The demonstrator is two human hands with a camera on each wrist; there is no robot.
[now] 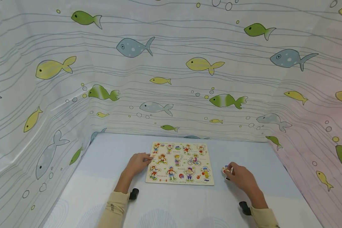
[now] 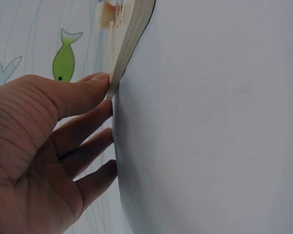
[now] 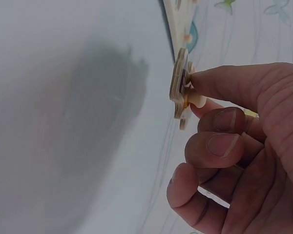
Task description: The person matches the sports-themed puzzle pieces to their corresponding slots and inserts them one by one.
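The wooden peg puzzle board (image 1: 165,180) lies flat on the table, with several figure pieces of children playing sports in it. My left hand (image 1: 138,163) rests at the board's left edge; in the left wrist view its thumb (image 2: 90,92) touches that edge, and the other fingers extend down to the tabletop. Right of the board, my right hand (image 1: 242,177) pinches a small wooden puzzle piece (image 3: 178,80) by its round knob (image 3: 196,97) between thumb and forefinger. The piece is tilted on edge above the table in the right wrist view, its other fingers curled loosely below.
A pale blue and white cloth (image 1: 188,205) covers the table. Behind and on both sides stand curtain walls (image 1: 176,91) printed with fish and wavy lines. A black wrist camera (image 1: 134,193) sits at the left cuff, another camera (image 1: 244,208) at the right cuff.
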